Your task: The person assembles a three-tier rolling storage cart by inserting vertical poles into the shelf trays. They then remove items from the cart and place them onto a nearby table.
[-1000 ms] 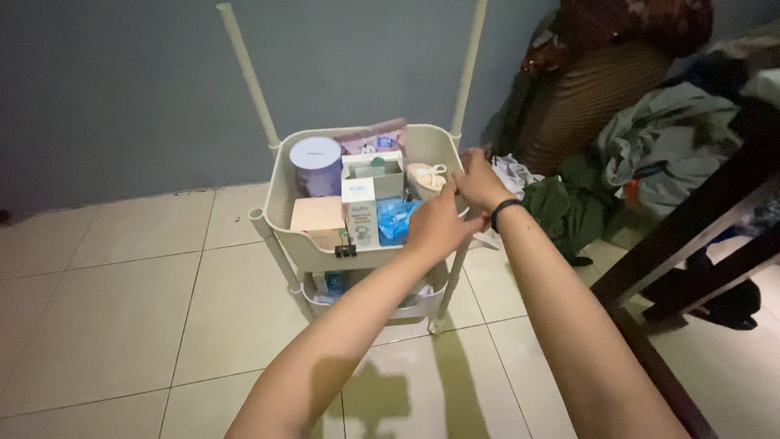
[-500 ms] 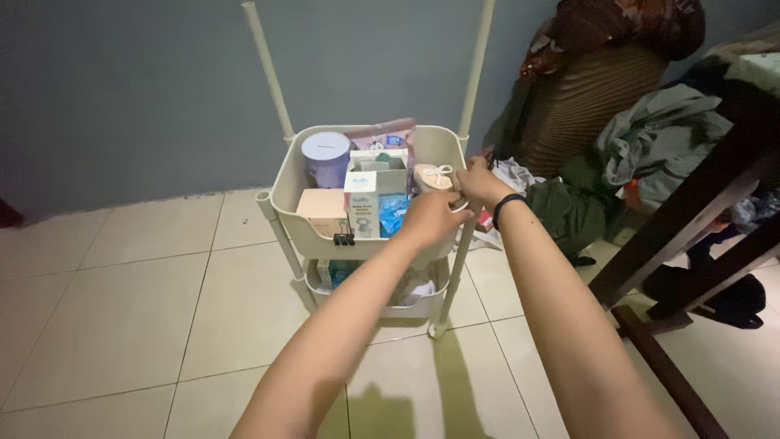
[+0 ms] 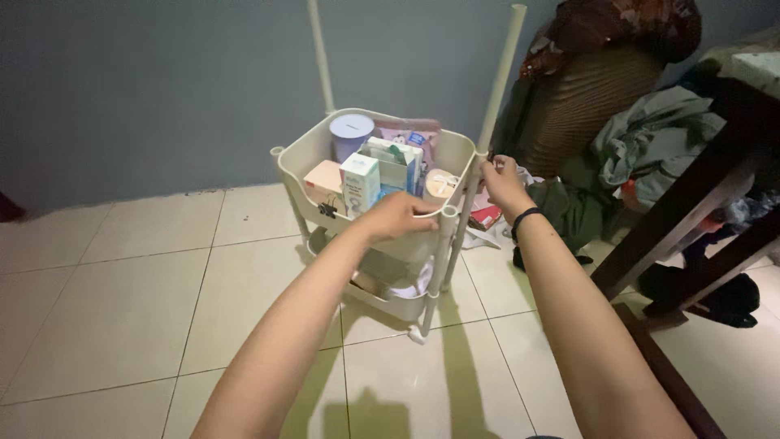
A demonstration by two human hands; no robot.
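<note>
Cart (image 3: 292, 175): cream plastic trolley with stacked tray tiers on thin posts, standing on the tiled floor (image 3: 122, 284) near the grey wall.
Left hand (image 3: 396, 218): fingers curled over the near rim of the top tray, closed on it.
Right hand (image 3: 502, 177): wrapped around the right post (image 3: 497, 81) just above the tray.
Load: lilac tin (image 3: 351, 132), boxes (image 3: 361, 183), a small shoe, apparently.
Handling: probably light but top-heavy; posts flex, contents loose. Hold at rim and post, low, kept level.
Surroundings: clothes pile (image 3: 650, 138) right, dark table (image 3: 699, 203) near right.
</note>
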